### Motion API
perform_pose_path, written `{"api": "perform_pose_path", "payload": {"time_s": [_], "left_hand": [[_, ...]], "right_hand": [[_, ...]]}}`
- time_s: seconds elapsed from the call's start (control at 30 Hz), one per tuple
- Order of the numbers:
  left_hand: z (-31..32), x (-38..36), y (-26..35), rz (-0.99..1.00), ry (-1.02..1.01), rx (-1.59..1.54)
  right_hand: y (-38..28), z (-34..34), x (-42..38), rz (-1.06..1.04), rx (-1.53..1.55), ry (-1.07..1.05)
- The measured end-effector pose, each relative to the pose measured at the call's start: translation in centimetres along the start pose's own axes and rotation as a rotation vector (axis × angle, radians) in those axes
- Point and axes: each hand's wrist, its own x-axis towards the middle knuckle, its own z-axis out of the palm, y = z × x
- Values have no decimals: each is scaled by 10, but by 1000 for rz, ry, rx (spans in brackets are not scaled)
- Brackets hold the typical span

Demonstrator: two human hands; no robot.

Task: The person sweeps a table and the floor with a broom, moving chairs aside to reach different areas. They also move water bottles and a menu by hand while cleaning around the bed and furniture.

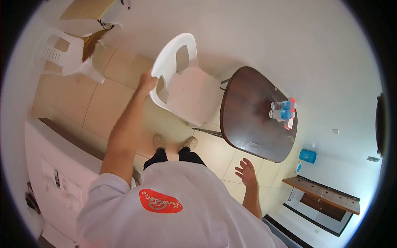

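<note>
My left hand (147, 82) is wrapped round the backrest edge of a white plastic chair (194, 93). The chair stands on the tiled floor, with its seat close to a dark brown table (252, 115). My right hand (247, 171) is held out near the table's near edge, fingers apart, with nothing in it. Two clear water bottles (282, 114) with blue labels are at the table's right side. Beside them is a red and white item (289, 123), partly hidden by the bottles.
On the left are another white plastic chair (68, 53), a broom (92, 45) and a white appliance (62, 165) with a control panel. A pale tabletop (84, 9) juts in at the upper left. A blue container (307, 156) and a wooden counter (322, 192) are at the right.
</note>
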Motion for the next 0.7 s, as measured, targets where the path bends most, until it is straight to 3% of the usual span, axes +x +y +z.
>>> {"api": "perform_pose_path", "payload": {"time_s": [0.1, 0.3, 0.4, 0.47, 0.53, 0.57, 0.7], "left_hand": [[-24, 37, 18, -17, 191, 347], [-48, 99, 57, -283, 211, 823], [-50, 121, 55, -297, 170, 802], [-40, 132, 55, -293, 347, 803], [-19, 123, 72, -330, 459, 813], [-20, 129, 60, -256, 470, 771], [-18, 149, 59, -152, 469, 685]], "right_hand": [[14, -9, -3, -3, 34, 51], [76, -20, -10, 144, 137, 113], [102, -25, -6, 237, 148, 102], [104, -17, 10, 278, 78, 50], [117, -31, 45, 337, 298, -17], [120, -33, 56, 292, 326, 6], [38, 9, 53, 186, 114, 118]]}}
